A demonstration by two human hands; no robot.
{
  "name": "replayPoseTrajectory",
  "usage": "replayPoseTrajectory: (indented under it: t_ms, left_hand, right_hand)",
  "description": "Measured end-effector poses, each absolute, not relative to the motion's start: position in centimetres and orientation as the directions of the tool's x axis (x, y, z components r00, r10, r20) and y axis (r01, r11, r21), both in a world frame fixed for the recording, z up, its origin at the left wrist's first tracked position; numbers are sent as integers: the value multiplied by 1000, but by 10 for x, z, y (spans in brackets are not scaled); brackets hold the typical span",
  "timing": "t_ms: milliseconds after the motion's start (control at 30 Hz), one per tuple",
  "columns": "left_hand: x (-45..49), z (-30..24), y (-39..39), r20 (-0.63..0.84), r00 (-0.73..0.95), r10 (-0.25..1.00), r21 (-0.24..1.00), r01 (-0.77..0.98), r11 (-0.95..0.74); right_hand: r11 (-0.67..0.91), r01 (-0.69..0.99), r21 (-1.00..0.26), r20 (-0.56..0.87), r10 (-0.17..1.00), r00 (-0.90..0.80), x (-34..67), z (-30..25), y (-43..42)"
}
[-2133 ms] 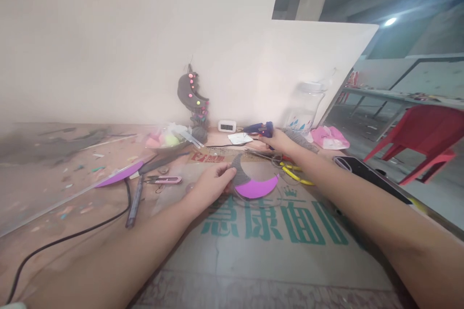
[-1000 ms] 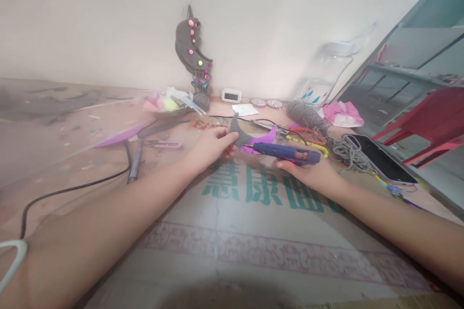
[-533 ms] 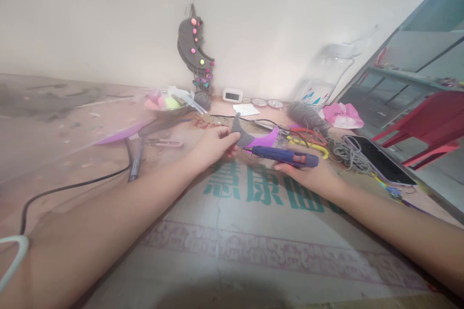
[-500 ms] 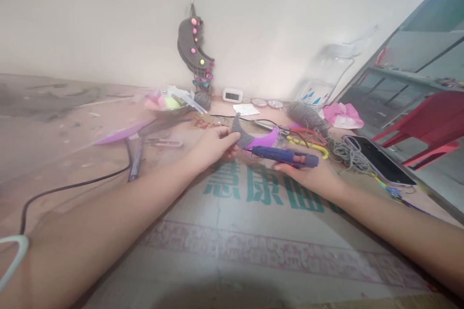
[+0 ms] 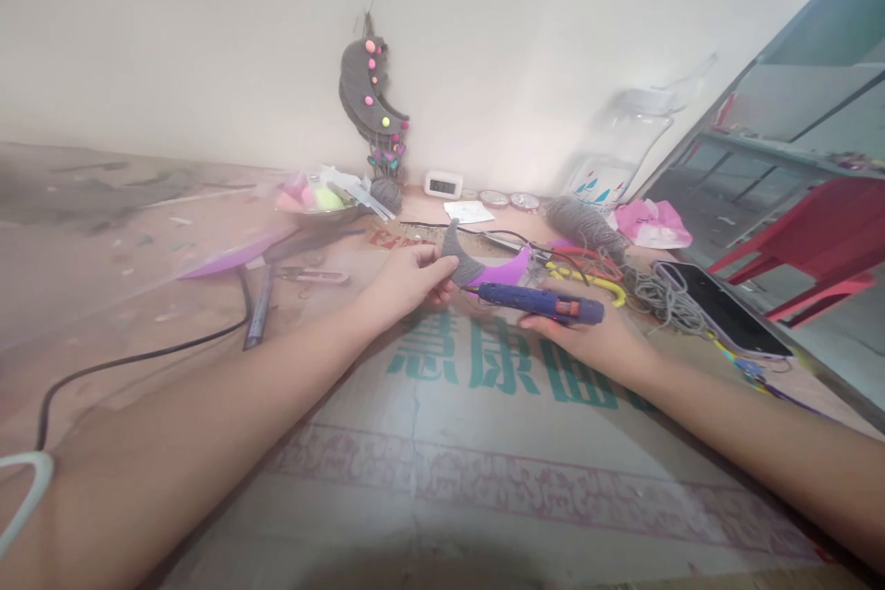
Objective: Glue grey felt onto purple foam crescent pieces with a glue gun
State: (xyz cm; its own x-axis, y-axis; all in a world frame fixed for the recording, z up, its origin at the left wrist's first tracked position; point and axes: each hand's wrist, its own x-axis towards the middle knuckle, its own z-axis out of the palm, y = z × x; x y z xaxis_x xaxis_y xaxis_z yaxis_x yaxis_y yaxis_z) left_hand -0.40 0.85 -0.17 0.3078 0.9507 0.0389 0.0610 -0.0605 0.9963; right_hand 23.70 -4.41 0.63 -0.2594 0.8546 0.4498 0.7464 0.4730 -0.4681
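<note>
Between the thumb and fingers of my left hand [image 5: 415, 277] is the left part of a crescent moon cutout [image 5: 508, 271]. Grey yarn [image 5: 465, 264] wraps its left half, while the right half shows bare purple. My right hand [image 5: 587, 332] grips a dark blue hot glue gun [image 5: 536, 300]. The gun lies sideways, its nozzle close to the lower edge of the crescent by my left fingertips; whether it touches cannot be seen. The gun's body hides part of my right fingers.
A finished grey moon hanging [image 5: 359, 92] is on the wall. Behind my hands are a small clock [image 5: 443, 184], a grey yarn skein [image 5: 584, 226] and yellow-handled scissors [image 5: 601, 288]. A phone [image 5: 723, 309] lies right; thread snips [image 5: 311, 276] and a marker [image 5: 258, 309] lie left. Cardboard [image 5: 346, 516] covers the table.
The view has shifted very slightly. Both hands, the crescent and the glue gun keep almost the same positions, with the gun a touch further left.
</note>
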Motion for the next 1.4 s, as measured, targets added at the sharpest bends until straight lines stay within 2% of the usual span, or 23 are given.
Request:
replayPoseTrajectory:
  t_ms: [467,933,1100,1267,1400]
  left_hand:
    - [-3,4,5,19,305,952,997,66,-41]
    - [-5,2,5,34,311,950,995,84,-63]
    - [-5,2,5,15,305,952,995,92,-45]
    - [-5,3,5,15,304,952,994,100,-47]
    - [-6,3,4,12,300,954,993,107,-46]
  right_hand:
    - [476,791,-383,412,855,-315,238,9,-43]
    - [483,768,-421,381,862,-333,237,15,-46]
    - [469,787,-401,417,858,-299,236,15,-46]
    - [475,752,-457,402,864,-301,238,14,-45]
    - [472,760,-447,433,858,-278,243,8,-43]
